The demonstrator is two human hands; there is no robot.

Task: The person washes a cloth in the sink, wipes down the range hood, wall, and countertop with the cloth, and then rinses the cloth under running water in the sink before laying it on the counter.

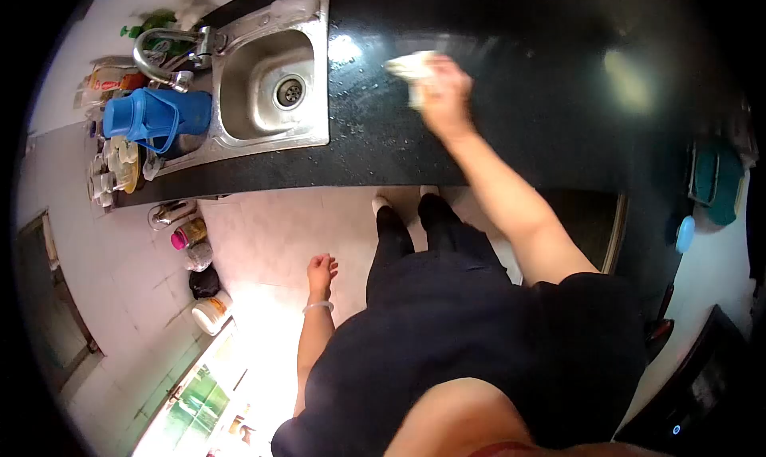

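Observation:
My right hand (447, 94) is closed around a pale, crumpled cloth (408, 65) and presses it on the black countertop (511, 130), to the right of the sink. Part of the cloth sticks out to the left of the fingers. Small water drops and a wet shine show on the counter near it. My left hand (321, 269) hangs beside my body above the floor, a band around its wrist. Its fingers are loosely bent and a little apart, with nothing in them.
A steel sink (267, 82) with a curved faucet (163, 54) is set into the counter. Left of it stands a blue jug (159, 118) among bottles. Jars and a white tub (211, 313) line the wall below. A teal container (718, 182) is at the far right.

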